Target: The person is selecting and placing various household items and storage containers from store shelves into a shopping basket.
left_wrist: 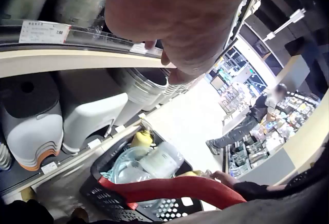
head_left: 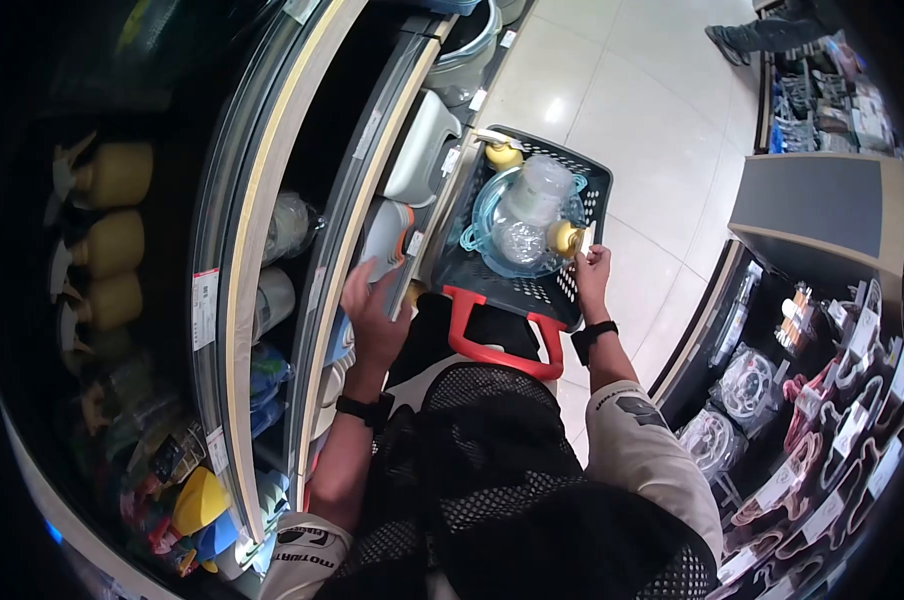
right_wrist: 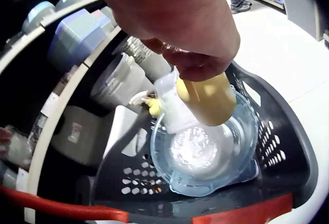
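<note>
My right hand (head_left: 594,272) holds a yellow spray bottle (right_wrist: 209,101) by its top, over the shopping basket (right_wrist: 288,116). The bottle's head is hidden behind my fingers in the right wrist view. In the dark basket sits a clear blue basin (right_wrist: 177,187) with clear-wrapped items (right_wrist: 194,151) in it. A second yellow spray bottle (head_left: 503,155) with a white trigger lies at the basket's far left corner. My left hand (head_left: 375,318) hangs beside the shelf edge, fingers spread, holding nothing.
Shelves on the left carry grey bins (head_left: 422,150), buckets (left_wrist: 136,93) and more yellow spray bottles (head_left: 117,245). The basket's red handle (head_left: 502,358) lies toward my body. Hanging goods (head_left: 822,430) line the right side. Another person (left_wrist: 252,118) stands farther down the aisle.
</note>
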Demonstrator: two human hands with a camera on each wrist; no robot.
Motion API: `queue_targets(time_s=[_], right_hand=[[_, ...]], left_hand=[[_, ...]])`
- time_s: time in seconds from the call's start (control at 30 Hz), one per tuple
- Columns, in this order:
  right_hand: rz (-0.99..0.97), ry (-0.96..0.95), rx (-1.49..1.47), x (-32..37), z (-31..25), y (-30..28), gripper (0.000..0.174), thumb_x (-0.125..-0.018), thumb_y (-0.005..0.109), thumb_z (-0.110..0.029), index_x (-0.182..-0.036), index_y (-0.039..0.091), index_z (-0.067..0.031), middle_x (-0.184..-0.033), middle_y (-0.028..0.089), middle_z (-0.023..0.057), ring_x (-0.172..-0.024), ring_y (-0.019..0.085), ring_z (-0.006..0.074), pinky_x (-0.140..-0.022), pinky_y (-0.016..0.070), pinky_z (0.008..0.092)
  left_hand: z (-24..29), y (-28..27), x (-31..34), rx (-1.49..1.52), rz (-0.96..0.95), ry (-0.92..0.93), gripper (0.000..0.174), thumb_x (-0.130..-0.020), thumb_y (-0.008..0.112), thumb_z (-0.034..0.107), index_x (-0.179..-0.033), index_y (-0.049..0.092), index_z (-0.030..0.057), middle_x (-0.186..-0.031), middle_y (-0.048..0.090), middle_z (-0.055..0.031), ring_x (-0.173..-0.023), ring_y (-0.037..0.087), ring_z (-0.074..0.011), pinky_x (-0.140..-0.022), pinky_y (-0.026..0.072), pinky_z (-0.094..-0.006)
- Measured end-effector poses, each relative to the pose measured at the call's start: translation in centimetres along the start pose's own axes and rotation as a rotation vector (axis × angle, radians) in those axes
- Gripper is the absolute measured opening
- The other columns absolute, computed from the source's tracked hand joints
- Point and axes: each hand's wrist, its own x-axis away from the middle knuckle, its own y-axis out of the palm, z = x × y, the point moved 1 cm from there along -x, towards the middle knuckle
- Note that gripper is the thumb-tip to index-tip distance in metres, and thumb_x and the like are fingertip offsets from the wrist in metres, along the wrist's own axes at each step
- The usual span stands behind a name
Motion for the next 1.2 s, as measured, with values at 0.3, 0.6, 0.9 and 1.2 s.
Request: queue_targets(time_s=[0.3,0.6,0.9,1.2], right_hand=[[-0.383,0.127,-0.223,7.6,-13.5,0.9,0.047,-0.090,0.060,-0.007,-0.136,0.059,0.0005,-0.092,0.072,0.0078,-0.063,0.056,0.0071,-0.055,0.0434,0.0213],[-0.786,0.093,-0.248,11.5,-19.8,3.6,0.042,-0.093,0.050,-0.015,-0.127,0.065,0.0046,-0.094,0.073,0.0078,-0.066,0.057,0.0080,-0.056,0.0424,0.0204],[-1.007,-0.207,-0.328,13.1,-20.1,4.4,0.057,-0.095,0.065,-0.045,-0.130,0.060,0.0008,-0.111,0.063,0.0028,-0.095,0.055,0.0110,-0.084,0.0457,0.0282],[-1.081,-0.123,-0.279,17.5,-25.2,7.4,0.108,-0.078,0.088,-0.029,-0.158,0.022,0.0012,-0.147,0.048,0.0123,-0.137,0.047,0.0233,-0.116,0.0353,0.0373]], left_hand=[[2.3,2.0,-0.7,0.361,-0.228,0.008,0.082,-0.077,0.086,0.021,-0.146,0.046,0.0030,-0.147,0.046,-0.0180,-0.136,0.046,-0.0342,-0.111,0.0437,-0.0427],[2.9,0.8,-1.1,0.607,-0.435,-0.051,0.109,-0.061,0.096,0.029,-0.148,0.040,-0.0017,-0.146,0.049,-0.0208,-0.138,0.047,-0.0333,-0.114,0.0395,-0.0415],[5.3,-2.3,-0.4,0.932,-0.494,-0.199,0.087,-0.070,0.093,0.023,-0.142,0.049,0.0003,-0.128,0.064,-0.0114,-0.117,0.062,-0.0189,-0.102,0.0481,-0.0342],[6.1,-4.3,-0.6,1.135,-0.389,-0.191,0.065,-0.091,0.076,0.025,-0.143,0.047,-0.0005,-0.127,0.063,-0.0095,-0.115,0.060,-0.0148,-0.101,0.0482,-0.0326]])
